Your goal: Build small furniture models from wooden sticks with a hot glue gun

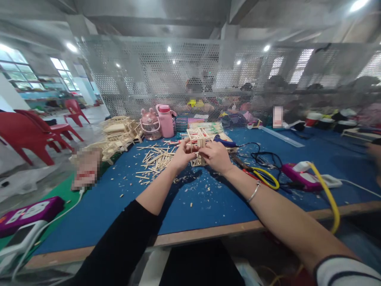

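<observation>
Both hands meet at a small wooden stick frame (pixel 197 134), a box-like model of pale thin sticks standing over the blue table. My left hand (pixel 182 155) grips its left side, fingers curled round it. From the right, my right hand (pixel 216 155) presses its fingers against the frame's middle; the fingertips are partly hidden. Loose wooden sticks (pixel 159 159) lie in a pile beside my left hand. A blue-handled tool (pixel 224 141), perhaps a glue gun, lies behind my right hand. Pliers (pixel 238 162) rest to the right of that hand.
Finished stick models (pixel 119 133) are stacked at the left edge. A pink bottle (pixel 166 121) and a clear-pink jug (pixel 150 125) stand behind the pile. Black cables, a yellow cord (pixel 326 194) and a purple power strip (pixel 300 174) occupy the right. A perforated screen (pixel 166 75) closes the back.
</observation>
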Motion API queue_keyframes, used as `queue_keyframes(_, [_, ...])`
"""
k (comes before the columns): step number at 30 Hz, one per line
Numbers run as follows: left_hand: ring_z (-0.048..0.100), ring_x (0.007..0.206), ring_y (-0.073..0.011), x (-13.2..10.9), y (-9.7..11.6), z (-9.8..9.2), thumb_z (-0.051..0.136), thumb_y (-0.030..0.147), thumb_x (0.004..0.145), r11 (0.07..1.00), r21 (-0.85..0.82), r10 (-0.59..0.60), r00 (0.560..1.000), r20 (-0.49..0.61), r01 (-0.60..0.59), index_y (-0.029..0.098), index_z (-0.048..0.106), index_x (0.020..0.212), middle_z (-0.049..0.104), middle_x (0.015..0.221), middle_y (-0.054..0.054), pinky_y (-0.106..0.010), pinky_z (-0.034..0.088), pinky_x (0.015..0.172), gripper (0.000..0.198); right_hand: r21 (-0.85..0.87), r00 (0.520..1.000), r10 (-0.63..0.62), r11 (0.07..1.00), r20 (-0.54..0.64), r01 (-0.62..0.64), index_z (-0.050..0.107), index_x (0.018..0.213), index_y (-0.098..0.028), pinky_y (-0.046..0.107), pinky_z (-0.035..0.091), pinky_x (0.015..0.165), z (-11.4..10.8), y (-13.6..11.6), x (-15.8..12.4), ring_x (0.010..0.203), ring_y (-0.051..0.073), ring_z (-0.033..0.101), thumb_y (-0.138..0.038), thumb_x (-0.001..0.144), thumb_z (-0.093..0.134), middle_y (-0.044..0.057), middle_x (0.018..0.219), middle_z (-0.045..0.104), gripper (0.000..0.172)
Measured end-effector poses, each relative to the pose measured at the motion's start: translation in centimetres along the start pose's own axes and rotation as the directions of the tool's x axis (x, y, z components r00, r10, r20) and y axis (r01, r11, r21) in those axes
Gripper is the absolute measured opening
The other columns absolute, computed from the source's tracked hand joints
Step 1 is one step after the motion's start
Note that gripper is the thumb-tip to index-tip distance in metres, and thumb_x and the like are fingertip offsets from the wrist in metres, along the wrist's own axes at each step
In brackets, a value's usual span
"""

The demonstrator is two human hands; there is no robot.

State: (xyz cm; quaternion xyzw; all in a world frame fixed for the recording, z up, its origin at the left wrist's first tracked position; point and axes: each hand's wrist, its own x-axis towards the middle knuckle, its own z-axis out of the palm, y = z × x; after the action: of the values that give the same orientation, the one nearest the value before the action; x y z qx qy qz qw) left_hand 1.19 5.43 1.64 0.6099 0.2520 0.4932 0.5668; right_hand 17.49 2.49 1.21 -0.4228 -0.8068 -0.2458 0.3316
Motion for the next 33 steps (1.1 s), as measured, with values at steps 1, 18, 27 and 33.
queue_keyframes(1, [0.059, 0.084, -0.0144, -0.2, -0.1, -0.1, 0.064, 0.002, 0.053, 1.000, -0.005, 0.002, 1.000, -0.014, -0.002, 0.016, 0.041, 0.119, 0.062, 0.086, 0.000, -0.028, 0.042, 0.078, 0.072, -0.012, 1.000, 0.007, 1.000, 0.000, -0.007, 0.070, 0.084, -0.019, 0.031, 0.025, 0.067, 0.1, 0.0, -0.1, 0.075, 0.018, 0.045, -0.029, 0.088, 0.048, 0.006, 0.074, 0.058, 0.024])
queue_keyframes(18, [0.063, 0.073, -0.0126, -0.1, -1.7, 0.8, 0.069, 0.016, 0.065, 0.974, 0.190, 0.152, 0.974, -0.166, -0.120, 0.015, 0.044, 0.116, 0.065, 0.073, 0.000, -0.026, 0.046, 0.075, 0.056, 0.155, 0.981, 0.151, 0.979, -0.118, -0.132, 0.062, 0.098, -0.014, 0.030, 0.036, 0.074, 0.1, 0.2, -0.6, 0.080, 0.019, 0.051, -0.014, 0.076, 0.050, 0.007, 0.087, 0.063, 0.026])
queue_keyframes(27, [0.063, 0.073, -0.0137, 0.1, -1.7, 0.8, 0.068, 0.019, 0.067, 0.949, 0.289, 0.179, 0.968, -0.176, -0.123, 0.012, 0.044, 0.117, 0.066, 0.075, -0.002, -0.028, 0.047, 0.074, 0.056, 0.054, 0.991, 0.128, 0.991, -0.043, -0.126, 0.068, 0.090, -0.019, 0.030, 0.031, 0.069, 0.4, -0.3, -0.7, 0.077, 0.018, 0.051, -0.029, 0.088, 0.047, 0.006, 0.079, 0.063, 0.024])
queue_keyframes(33, [0.063, 0.075, -0.0140, 0.0, -1.6, 0.8, 0.066, 0.018, 0.066, 0.947, 0.296, 0.175, 0.975, -0.138, -0.127, 0.012, 0.048, 0.114, 0.066, 0.078, -0.002, -0.029, 0.047, 0.077, 0.052, -0.066, 0.994, 0.105, 0.992, -0.001, -0.105, 0.068, 0.095, -0.020, 0.032, 0.024, 0.065, 0.1, -0.6, -0.5, 0.075, 0.018, 0.049, -0.030, 0.091, 0.044, 0.005, 0.078, 0.063, 0.027])
